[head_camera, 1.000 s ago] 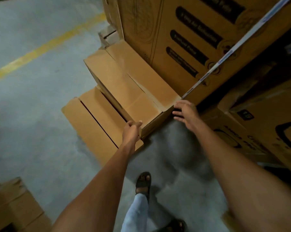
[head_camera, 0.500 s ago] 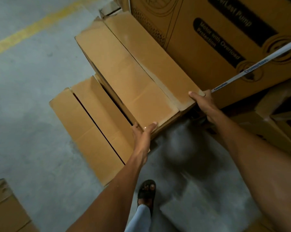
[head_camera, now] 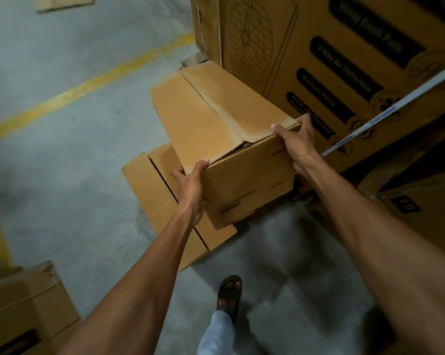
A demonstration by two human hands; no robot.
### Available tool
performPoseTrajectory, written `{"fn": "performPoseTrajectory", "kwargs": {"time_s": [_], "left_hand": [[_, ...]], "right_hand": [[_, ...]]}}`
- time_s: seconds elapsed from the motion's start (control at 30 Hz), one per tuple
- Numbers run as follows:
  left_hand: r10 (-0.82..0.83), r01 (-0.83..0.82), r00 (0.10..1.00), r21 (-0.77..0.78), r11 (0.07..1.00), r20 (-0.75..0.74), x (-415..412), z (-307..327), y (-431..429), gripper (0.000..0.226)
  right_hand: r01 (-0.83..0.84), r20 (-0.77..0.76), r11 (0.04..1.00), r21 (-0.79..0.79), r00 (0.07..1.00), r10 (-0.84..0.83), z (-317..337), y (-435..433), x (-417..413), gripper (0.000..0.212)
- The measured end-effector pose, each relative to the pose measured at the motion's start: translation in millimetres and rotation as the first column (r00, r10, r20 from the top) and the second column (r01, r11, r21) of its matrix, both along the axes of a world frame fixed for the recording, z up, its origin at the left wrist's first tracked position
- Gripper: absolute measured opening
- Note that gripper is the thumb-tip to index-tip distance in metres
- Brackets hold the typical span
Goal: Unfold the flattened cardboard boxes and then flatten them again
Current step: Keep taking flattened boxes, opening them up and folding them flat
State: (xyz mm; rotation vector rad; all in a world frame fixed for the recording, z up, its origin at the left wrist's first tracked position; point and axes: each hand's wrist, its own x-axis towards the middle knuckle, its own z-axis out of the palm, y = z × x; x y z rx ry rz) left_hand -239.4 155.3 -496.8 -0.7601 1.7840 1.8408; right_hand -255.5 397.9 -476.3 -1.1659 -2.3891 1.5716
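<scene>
- Two hands hold one long cardboard box (head_camera: 211, 116) by its near end, one at each upper corner.
- Left hand (head_camera: 190, 185): clenched on the near-left corner, thumb (head_camera: 202, 163) pressed on the edge of the top flap, fingers wrapped round the left side wall.
- Right hand (head_camera: 296, 138): grasping the near-right corner, thumb (head_camera: 277, 129) lying on the top flap, fingers curled over the far edge and mostly hidden behind it.
- The box stands opened into its full shape, its top flaps folded shut with a seam running along its length; the near end of the flaps gapes a little.
- It sits over a flattened cardboard box (head_camera: 149, 190) lying on the concrete floor (head_camera: 62, 175); whether the two touch cannot be told.
- Its far right side is just beside a tall printed carton (head_camera: 344, 47) crossed by a white strap (head_camera: 385, 116).
- Below, a sandalled foot (head_camera: 229, 293) stands on the floor.
</scene>
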Motion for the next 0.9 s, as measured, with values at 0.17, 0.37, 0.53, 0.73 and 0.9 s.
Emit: {"fn": "performPoseTrajectory", "kwargs": {"time_s": [0.17, 0.37, 0.53, 0.73, 0.9], "left_hand": [[0.086, -0.084, 0.995, 0.032, 0.996, -0.056, 50.5, 72.2, -22.2, 0.069], [0.084, -0.083, 0.967, 0.013, 0.996, -0.242, 130.8, 182.3, -51.3, 0.057], [0.038, -0.031, 0.897, 0.023, 0.999, -0.44, 234.4, 282.7, -63.7, 0.052], [-0.005, 0.041, 0.745, 0.038, 0.998, -0.667, 361.6, 391.4, -66.2, 0.047], [-0.045, 0.125, 0.632, 0.044, 0.991, -0.773, 434.0, 455.5, -54.3, 0.044]], "right_hand": [[-0.024, -0.08, 0.998, 0.053, 0.996, 0.029, 80.3, -24.4, 42.8, 0.058], [0.001, -0.24, 0.996, 0.084, 0.971, 0.019, 186.8, -56.8, 145.5, 0.053], [0.072, -0.436, 0.994, 0.084, 0.899, -0.029, 280.9, -72.0, 268.3, 0.052], [0.148, -0.617, 0.989, 0.027, 0.781, -0.1, 374.5, -73.1, 414.6, 0.049], [0.227, -0.717, 0.974, 0.008, 0.68, -0.153, 432.0, -64.8, 505.0, 0.047]]}}
